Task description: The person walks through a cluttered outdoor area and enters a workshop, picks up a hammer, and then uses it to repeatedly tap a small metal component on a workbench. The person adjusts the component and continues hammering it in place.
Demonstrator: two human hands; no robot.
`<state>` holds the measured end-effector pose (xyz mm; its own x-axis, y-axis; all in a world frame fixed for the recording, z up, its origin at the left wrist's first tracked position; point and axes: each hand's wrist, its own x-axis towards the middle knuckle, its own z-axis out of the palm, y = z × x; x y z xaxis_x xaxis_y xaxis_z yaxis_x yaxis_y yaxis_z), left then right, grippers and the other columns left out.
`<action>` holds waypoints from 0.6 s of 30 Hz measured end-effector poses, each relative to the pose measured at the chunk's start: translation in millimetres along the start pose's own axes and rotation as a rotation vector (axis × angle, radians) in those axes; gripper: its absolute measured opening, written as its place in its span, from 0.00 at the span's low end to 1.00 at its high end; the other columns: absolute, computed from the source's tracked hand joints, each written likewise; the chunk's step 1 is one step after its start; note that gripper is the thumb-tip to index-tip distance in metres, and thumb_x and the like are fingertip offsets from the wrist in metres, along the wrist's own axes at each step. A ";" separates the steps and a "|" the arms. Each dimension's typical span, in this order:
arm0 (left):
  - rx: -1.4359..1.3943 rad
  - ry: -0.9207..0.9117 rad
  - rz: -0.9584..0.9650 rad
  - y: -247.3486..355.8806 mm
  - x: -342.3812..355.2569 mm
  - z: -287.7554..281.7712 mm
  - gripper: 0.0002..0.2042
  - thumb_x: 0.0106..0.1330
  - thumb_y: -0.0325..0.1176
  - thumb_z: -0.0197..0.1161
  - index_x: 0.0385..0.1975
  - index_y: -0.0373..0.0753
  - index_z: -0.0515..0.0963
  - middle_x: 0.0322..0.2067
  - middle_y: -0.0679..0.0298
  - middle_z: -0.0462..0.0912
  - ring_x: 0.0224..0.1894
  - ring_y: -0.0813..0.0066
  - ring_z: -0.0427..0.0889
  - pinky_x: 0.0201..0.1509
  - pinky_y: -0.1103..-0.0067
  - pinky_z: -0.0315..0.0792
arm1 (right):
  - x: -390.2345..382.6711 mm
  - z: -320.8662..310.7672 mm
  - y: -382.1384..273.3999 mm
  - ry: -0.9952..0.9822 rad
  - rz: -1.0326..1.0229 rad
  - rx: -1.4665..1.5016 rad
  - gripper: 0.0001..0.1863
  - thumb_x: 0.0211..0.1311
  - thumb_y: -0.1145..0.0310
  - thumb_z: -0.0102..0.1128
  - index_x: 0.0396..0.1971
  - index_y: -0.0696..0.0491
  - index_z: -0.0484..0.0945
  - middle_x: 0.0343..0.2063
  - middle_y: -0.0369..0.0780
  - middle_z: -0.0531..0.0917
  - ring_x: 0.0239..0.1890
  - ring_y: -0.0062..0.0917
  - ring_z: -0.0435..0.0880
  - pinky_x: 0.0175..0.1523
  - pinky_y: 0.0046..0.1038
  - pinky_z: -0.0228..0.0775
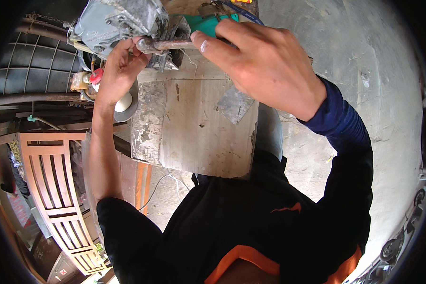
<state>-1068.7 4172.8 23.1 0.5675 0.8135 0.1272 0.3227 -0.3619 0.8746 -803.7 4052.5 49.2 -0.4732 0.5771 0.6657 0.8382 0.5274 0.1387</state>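
Observation:
My right hand is closed round the handle of a worn hammer at the top of the head view. Its rounded metal head lies over the fingertips of my left hand. My left fingers are bent together in a pinch against a crumpled, silvery grey object, partly cut off by the top edge. What they pinch is hidden by the hammer head and the fingers. Below both hands is a worn wooden board with a flat grey scrap lying on it.
A green object lies beyond the hammer handle. At left are a red-capped container, a round white thing beside the board, a wire grid and a slatted wooden panel. Concrete floor stretches along the right.

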 end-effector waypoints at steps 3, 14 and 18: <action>0.054 -0.011 0.061 7.6 2.6 2.8 0.06 0.62 0.21 0.57 0.37 0.35 0.72 0.27 0.73 0.67 0.27 0.90 0.66 0.28 0.90 0.59 | 4.3 0.3 -1.2 0.051 -0.002 0.011 0.13 0.48 0.74 0.61 0.37 0.54 0.78 0.24 0.36 0.75 0.25 0.24 0.80 0.24 0.24 0.74; 0.206 -0.007 0.082 18.3 1.1 3.0 0.04 0.60 0.25 0.59 0.32 0.38 0.70 0.24 0.71 0.69 0.28 0.85 0.65 0.30 0.84 0.63 | 8.6 -8.0 -20.0 0.014 -0.015 -0.030 0.13 0.47 0.74 0.58 0.37 0.56 0.77 0.23 0.37 0.74 0.23 0.27 0.80 0.23 0.26 0.73; 0.150 -0.002 0.133 4.8 3.3 2.7 0.05 0.60 0.25 0.59 0.32 0.37 0.70 0.25 0.72 0.68 0.29 0.85 0.66 0.32 0.85 0.63 | 5.7 -6.6 -21.0 0.015 0.006 -0.038 0.14 0.47 0.74 0.58 0.38 0.56 0.78 0.23 0.37 0.73 0.23 0.26 0.80 0.23 0.25 0.73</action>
<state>-1063.3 4172.5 26.5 0.6140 0.7531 0.2362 0.3535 -0.5300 0.7708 -822.3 4040.6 55.0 -0.4646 0.5704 0.6773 0.8508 0.4996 0.1629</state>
